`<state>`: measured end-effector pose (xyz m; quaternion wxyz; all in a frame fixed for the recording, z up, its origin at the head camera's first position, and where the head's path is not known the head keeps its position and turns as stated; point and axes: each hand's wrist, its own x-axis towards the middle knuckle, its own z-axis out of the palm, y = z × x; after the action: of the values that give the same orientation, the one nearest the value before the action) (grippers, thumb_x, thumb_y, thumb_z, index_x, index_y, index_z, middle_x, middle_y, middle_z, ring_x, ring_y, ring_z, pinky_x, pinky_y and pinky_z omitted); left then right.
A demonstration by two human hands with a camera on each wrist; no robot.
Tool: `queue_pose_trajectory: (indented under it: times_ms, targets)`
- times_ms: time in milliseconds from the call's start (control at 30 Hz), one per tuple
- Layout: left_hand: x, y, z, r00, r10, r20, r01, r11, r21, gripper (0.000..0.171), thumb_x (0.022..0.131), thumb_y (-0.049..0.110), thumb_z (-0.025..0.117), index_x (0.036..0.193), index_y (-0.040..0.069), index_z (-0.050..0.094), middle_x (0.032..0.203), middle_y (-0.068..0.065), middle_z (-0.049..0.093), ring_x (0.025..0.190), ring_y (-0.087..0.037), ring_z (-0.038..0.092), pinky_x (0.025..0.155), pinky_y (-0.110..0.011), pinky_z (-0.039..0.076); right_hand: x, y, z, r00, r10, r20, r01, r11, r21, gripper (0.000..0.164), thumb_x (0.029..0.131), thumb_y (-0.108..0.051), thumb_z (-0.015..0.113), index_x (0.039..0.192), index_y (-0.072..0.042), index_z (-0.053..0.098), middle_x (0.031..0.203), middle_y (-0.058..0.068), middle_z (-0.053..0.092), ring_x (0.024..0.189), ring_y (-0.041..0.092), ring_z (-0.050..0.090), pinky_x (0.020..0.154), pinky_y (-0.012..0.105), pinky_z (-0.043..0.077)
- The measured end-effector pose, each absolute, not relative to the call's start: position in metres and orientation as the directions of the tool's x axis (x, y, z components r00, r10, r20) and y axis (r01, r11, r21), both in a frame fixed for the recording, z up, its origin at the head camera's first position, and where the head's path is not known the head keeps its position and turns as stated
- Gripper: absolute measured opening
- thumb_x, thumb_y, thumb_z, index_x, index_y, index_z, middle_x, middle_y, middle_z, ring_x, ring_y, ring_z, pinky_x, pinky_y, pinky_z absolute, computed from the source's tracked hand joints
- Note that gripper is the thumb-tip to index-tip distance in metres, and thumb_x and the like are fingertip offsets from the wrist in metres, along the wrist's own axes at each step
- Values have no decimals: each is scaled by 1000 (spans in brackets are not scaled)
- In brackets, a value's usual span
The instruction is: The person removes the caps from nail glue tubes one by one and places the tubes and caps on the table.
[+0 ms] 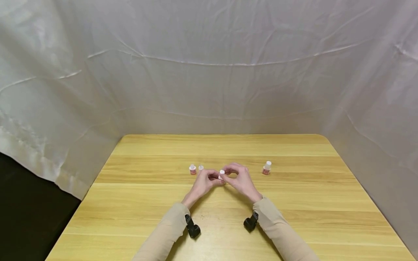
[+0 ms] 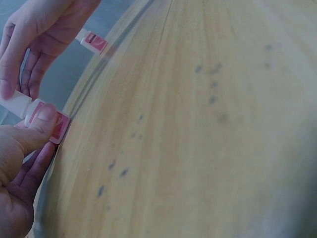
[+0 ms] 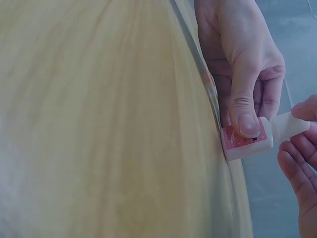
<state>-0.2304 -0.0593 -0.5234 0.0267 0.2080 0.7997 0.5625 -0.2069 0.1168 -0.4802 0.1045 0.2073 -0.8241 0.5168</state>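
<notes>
My left hand (image 1: 206,182) grips the body of a small white bottle (image 3: 260,147) with a pink-red label, the thumb lying across the label. From the other side, my right hand (image 1: 241,178) pinches the bottle's white cap (image 3: 289,127) between thumb and fingers. The cap sits at the bottle's neck; whether it is tight or loose I cannot tell. In the left wrist view the bottle's base is at or close to the wooden table. Part of the bottle's body is hidden behind the left thumb and fingers.
Left of the hands stands a similar small bottle (image 1: 193,169), with a small white object (image 1: 201,168) close beside it, partly behind the left hand. Another capped bottle (image 1: 266,168) stands to the right. Pale sheeting (image 1: 222,90) hangs behind the wooden table (image 1: 222,232).
</notes>
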Motion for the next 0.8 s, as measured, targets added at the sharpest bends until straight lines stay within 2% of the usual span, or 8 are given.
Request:
queue_pose_trajectory:
  times_ms: [100, 200, 333, 433, 567, 667, 800]
  targets:
    - [-229, -58, -522, -912, 362, 192, 298, 262, 918, 21, 82, 3, 80, 101, -2, 75, 98, -22, 76, 89, -34, 75, 81, -32, 63, -208, 119, -481, -887, -250, 389, -458, 370, -808, 16, 83, 7, 75, 99, 8, 72, 95, 23, 71, 88, 37, 69, 89, 50, 60]
    - [-229, -58, -522, -912, 361, 194, 296, 252, 921, 20, 82, 2, 80, 101, -3, 75, 98, -23, 76, 90, -35, 75, 81, -30, 63, -213, 122, -492, -885, -251, 393, -462, 354, -813, 16, 85, 4, 75, 101, 4, 73, 97, 19, 72, 89, 32, 70, 90, 45, 61]
    - [-230, -59, -522, -916, 355, 185, 287, 260, 922, 21, 81, 7, 82, 100, 1, 76, 97, -19, 77, 88, -30, 76, 78, -17, 60, -215, 123, -495, -891, -247, 381, -449, 351, -822, 19, 85, 1, 76, 104, 1, 73, 98, 16, 73, 90, 28, 70, 91, 42, 61]
    - [-230, -59, -523, -917, 352, 187, 289, 263, 920, 21, 80, 7, 82, 100, 2, 76, 97, -18, 78, 87, -30, 76, 77, -17, 60, -215, 123, -494, -898, -231, 374, -436, 365, -822, 21, 84, -4, 80, 103, -2, 73, 97, 13, 74, 88, 22, 70, 88, 40, 62]
    - [-231, -59, -525, -913, 353, 203, 302, 254, 919, 22, 80, 7, 83, 101, 2, 77, 97, -18, 78, 87, -31, 76, 77, -23, 62, -216, 123, -494, -907, -206, 367, -420, 384, -822, 19, 82, -8, 82, 98, -5, 72, 94, 10, 75, 83, 14, 69, 83, 35, 62]
    - [-231, -59, -525, -910, 357, 210, 312, 258, 914, 22, 80, 6, 82, 101, 2, 77, 97, -18, 78, 87, -31, 76, 78, -27, 63, -216, 123, -494, -906, -206, 369, -421, 384, -821, 18, 83, -8, 82, 97, -6, 72, 93, 9, 75, 82, 12, 69, 82, 33, 62]
    - [-230, -59, -523, -910, 359, 207, 317, 280, 906, 22, 81, 7, 82, 101, 2, 76, 98, -17, 78, 88, -29, 76, 79, -24, 62, -217, 123, -495, -906, -209, 369, -422, 369, -828, 17, 83, -5, 81, 98, -5, 73, 95, 10, 75, 83, 13, 69, 84, 35, 62]
